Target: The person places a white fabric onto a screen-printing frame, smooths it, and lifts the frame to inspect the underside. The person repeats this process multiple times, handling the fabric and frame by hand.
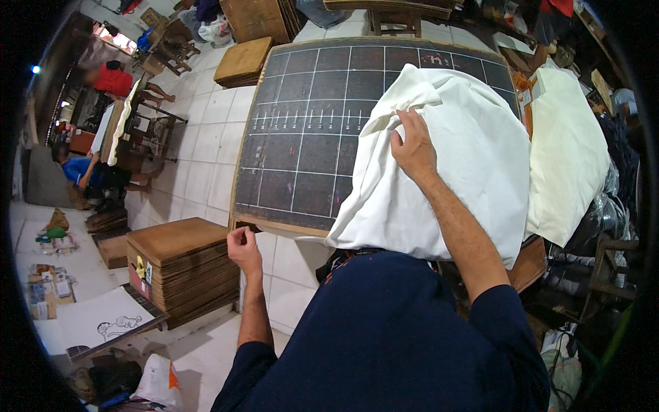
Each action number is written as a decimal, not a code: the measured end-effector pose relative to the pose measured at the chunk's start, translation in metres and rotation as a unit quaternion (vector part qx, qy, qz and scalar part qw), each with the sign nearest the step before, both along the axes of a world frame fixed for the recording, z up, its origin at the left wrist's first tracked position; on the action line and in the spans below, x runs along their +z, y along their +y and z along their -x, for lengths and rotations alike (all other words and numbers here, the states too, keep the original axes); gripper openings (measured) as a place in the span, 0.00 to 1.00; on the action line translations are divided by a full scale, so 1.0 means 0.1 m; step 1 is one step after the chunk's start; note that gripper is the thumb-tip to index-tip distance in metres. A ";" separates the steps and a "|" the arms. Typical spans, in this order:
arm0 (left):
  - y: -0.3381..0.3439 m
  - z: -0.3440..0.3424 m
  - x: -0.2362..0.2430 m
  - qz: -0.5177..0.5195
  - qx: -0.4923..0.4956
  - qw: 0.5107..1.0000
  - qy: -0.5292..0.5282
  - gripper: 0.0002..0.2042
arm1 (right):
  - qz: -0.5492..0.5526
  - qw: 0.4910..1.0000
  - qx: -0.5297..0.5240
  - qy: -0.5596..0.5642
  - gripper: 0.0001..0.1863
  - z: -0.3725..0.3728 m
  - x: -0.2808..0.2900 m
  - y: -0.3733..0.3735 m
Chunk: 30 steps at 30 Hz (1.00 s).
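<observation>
A large white cloth (473, 144) lies in folds over the right part of a dark board (295, 178) marked with a grid of white lines. My right hand (414, 145) rests on this cloth, its fingers stretched toward a bunched fold and its thumb apart. At the board's near left corner my left hand (245, 248) is closed, fingers curled in. Whatever it may hold is hidden. A small dark gap or object shows just beside those fingers, under the board's wooden edge.
Cream fabric (566, 151) hangs to the right of the board. Stacked wooden boards (182, 261) stand at the left, near a white sheet with a line drawing (103, 319). More boards (241, 62) lie behind. Two people, in red (113, 81) and blue (79, 168), are at the far left.
</observation>
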State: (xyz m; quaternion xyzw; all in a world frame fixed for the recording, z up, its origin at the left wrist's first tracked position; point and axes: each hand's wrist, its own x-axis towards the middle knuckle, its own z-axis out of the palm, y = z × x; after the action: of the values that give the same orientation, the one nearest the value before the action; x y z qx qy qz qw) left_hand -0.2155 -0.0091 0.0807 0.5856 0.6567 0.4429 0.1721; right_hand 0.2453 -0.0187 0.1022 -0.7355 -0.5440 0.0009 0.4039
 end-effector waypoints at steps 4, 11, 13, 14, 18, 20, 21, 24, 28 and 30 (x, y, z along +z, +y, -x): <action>-0.26 0.45 -0.56 0.048 0.093 0.987 -0.126 0.04 | -0.006 1.000 -0.005 0.028 0.25 -0.01 -0.02 0.01; -1.16 1.07 -1.75 0.226 0.119 0.967 0.002 0.10 | -0.036 0.958 0.039 0.281 0.21 -0.48 0.15 -0.14; -1.46 1.19 -1.81 0.351 0.145 0.922 -0.078 0.11 | -0.024 0.931 0.028 0.362 0.19 -0.72 0.27 -0.52; -1.58 1.26 -1.80 0.402 0.145 0.899 -0.090 0.12 | -0.026 0.916 0.026 0.398 0.18 -0.82 0.31 -0.84; -1.78 1.36 -1.81 0.351 0.038 0.912 0.209 0.16 | -0.055 0.921 -0.149 0.357 0.17 -1.13 0.31 -2.11; -1.70 1.32 -1.81 0.218 -0.064 0.907 0.354 0.17 | -0.104 0.875 -0.296 0.369 0.16 -1.17 0.20 -2.67; -1.61 1.29 -1.79 0.309 -0.082 0.903 0.286 0.16 | -0.126 0.854 -0.341 0.373 0.16 -1.16 0.13 -2.92; -1.21 1.05 -1.59 0.439 -0.122 0.889 0.046 0.12 | -0.185 0.804 -0.399 0.400 0.14 -0.99 -0.06 -3.39; -0.92 0.46 -0.97 0.250 -0.302 0.916 0.082 0.21 | -0.177 0.803 -0.406 0.399 0.13 -0.40 -0.24 -3.52; -0.84 0.06 -0.62 0.205 -0.374 0.904 -0.028 0.20 | -0.147 0.854 -0.373 0.331 0.11 0.01 -0.27 -3.56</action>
State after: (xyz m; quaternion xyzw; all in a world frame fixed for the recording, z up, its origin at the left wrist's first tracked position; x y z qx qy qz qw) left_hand -0.2215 -0.0936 0.0189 0.7269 0.4609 0.2180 0.4601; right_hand 0.2447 -0.3745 0.0750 -0.7718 -0.0566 0.0136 0.6332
